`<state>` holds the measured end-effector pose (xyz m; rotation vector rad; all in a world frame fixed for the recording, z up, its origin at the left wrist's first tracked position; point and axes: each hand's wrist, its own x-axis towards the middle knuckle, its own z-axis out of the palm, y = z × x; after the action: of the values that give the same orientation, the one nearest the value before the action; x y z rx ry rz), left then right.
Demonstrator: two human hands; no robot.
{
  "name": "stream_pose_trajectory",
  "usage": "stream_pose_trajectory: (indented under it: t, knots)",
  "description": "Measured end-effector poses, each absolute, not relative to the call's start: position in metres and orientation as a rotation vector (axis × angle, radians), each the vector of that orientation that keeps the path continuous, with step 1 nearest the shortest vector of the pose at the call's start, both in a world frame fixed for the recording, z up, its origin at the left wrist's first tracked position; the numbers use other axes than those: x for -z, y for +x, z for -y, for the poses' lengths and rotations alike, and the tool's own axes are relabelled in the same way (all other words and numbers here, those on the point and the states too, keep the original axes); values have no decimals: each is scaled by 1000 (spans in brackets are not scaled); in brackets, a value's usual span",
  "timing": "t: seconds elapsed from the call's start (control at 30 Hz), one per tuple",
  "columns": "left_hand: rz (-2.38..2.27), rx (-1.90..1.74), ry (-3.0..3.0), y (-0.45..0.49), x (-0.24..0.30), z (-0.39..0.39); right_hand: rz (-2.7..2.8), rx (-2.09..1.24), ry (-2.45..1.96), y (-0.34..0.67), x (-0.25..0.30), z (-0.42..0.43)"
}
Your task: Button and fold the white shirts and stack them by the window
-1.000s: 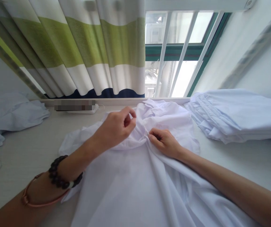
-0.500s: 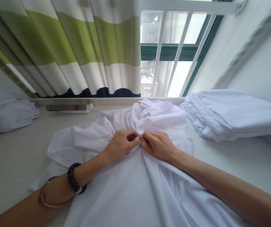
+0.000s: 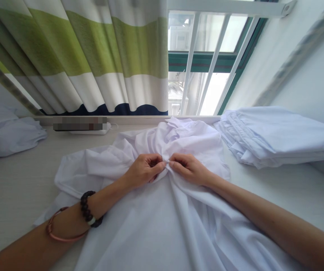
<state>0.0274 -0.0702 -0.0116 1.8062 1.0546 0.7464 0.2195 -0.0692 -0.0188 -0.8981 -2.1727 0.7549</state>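
A white garment (image 3: 162, 226) lies spread and bunched over a pale table (image 3: 15, 188), its crumpled far end near the window ledge. My left hand (image 3: 143, 171), with a dark bead bracelet and a copper bangle on the wrist, pinches a fold of the white cloth at its middle. My right hand (image 3: 188, 168) pinches the same fold from the other side. The fingertips of both hands nearly touch. Whatever small part of the cloth sits between the fingertips is too small to make out.
A stack of folded white garments (image 3: 274, 135) lies at the right by the wall. Another heap of white cloth (image 3: 6, 131) lies at the far left. A white power strip (image 3: 91, 130) sits under the striped curtain (image 3: 94, 56) beside a barred window (image 3: 204, 64).
My left hand came down from a raised position to the cloth and met my right hand at the fold. Over the last half second both hands barely shifted.
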Motion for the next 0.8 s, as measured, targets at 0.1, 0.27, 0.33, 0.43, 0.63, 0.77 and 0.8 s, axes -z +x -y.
stream_pose_trajectory:
  t: [0.1,0.27,0.33,0.43,0.63,0.77,0.8]
  knots:
    - [-952,-731,1738,23,12,66,2187,-940,-846,226,13,66]
    - [-883,-657,1730,19,13,60,2246,-1069,-809,233,11,63]
    - [-886,-644,1749,19,15,60,2246,-1057,-841,231,11,64]
    - [-945,-688,1817,20,17,63,2211,-974,-995,225,9,67]
    - [-1043,-871,2266,26,18,71,2301,-816,-1261,217,-6,77]
    - [-1042,-861,2275,26,17,71,2254,-784,-1224,216,-4,80]
    - [-1046,-840,2234,25,16,71,2243,-781,-1205,216,-2,79]
